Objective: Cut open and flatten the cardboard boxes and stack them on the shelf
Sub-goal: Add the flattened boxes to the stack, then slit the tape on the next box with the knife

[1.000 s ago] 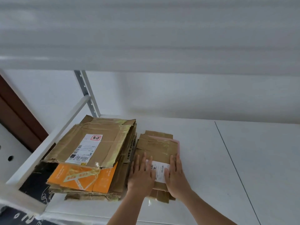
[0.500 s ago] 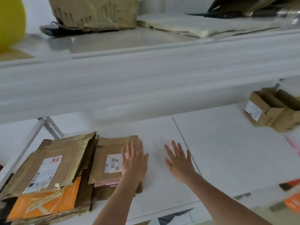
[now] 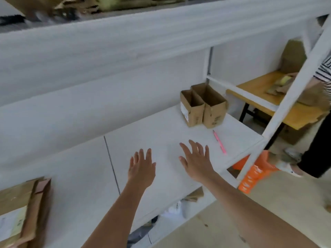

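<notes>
Hands first: the left hand (image 3: 141,167) is stretched out over the white shelf (image 3: 161,129) with its fingers straight, slightly apart and holding nothing; the right hand (image 3: 196,161) reaches beside it, fingers spread wide and likewise holding nothing; whether either palm actually touches the board cannot be told. Two upright cardboard boxes (image 3: 203,106), open at the top and touching side by side, stand toward the far right end of the shelf, well beyond both hands; the left one of the pair carries a white label on its near face. A pink pen-like tool (image 3: 219,142) lies on the board between those boxes and the right hand, just beyond the fingertips and apart from them. At the left edge of the view a stack of flattened cardboard (image 3: 23,212) rests on the same shelf, a pale label showing on top, well apart from the left hand. More crumpled cardboard (image 3: 111,3) sits blurred on the shelf level above. Past the white upright post (image 3: 279,111) at the right stands a wooden table (image 3: 279,97) with brown scraps on it; an orange bag (image 3: 254,174) lies on the floor by the post; another person's striped sleeve (image 3: 325,70) and dark trouser leg show at the right edge.
</notes>
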`<control>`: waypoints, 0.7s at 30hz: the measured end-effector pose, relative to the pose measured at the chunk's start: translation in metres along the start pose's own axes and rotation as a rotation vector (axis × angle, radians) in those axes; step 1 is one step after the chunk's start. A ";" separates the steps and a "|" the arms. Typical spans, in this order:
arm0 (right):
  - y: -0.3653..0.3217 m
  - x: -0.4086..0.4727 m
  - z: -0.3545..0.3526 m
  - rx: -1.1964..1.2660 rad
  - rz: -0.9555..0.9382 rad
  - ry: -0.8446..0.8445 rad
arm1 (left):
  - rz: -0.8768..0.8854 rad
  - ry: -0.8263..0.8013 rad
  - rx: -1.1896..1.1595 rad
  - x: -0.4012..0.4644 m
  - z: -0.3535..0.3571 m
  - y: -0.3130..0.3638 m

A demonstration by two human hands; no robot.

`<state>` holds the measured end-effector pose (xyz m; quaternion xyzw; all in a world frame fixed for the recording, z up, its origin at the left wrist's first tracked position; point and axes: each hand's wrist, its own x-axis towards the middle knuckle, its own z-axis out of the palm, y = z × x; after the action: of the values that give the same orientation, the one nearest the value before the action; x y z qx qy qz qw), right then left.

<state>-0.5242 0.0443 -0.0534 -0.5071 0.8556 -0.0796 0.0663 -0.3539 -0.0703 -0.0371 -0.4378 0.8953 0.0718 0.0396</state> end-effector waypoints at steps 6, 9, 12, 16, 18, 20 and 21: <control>0.113 0.029 -0.033 0.005 0.091 0.032 | 0.071 -0.032 0.012 0.053 0.004 0.107; 0.141 0.056 -0.045 0.033 0.110 0.064 | 0.093 -0.007 0.043 0.087 -0.004 0.136; 0.157 0.085 -0.053 0.026 0.109 0.115 | 0.105 0.051 0.055 0.129 -0.016 0.158; 0.170 0.115 -0.062 0.030 0.087 0.158 | 0.156 0.146 -0.042 0.180 -0.029 0.183; 0.177 0.127 -0.064 0.034 0.076 0.157 | 0.196 0.158 -0.066 0.204 -0.033 0.193; 0.184 0.139 -0.067 0.040 0.066 0.176 | 0.216 0.176 -0.049 0.227 -0.036 0.202; 0.186 0.145 -0.068 0.039 0.054 0.184 | 0.208 0.180 -0.050 0.237 -0.036 0.207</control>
<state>-0.7662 0.0102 -0.0296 -0.4733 0.8697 -0.1404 -0.0006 -0.6627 -0.1352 -0.0136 -0.3483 0.9337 0.0584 -0.0594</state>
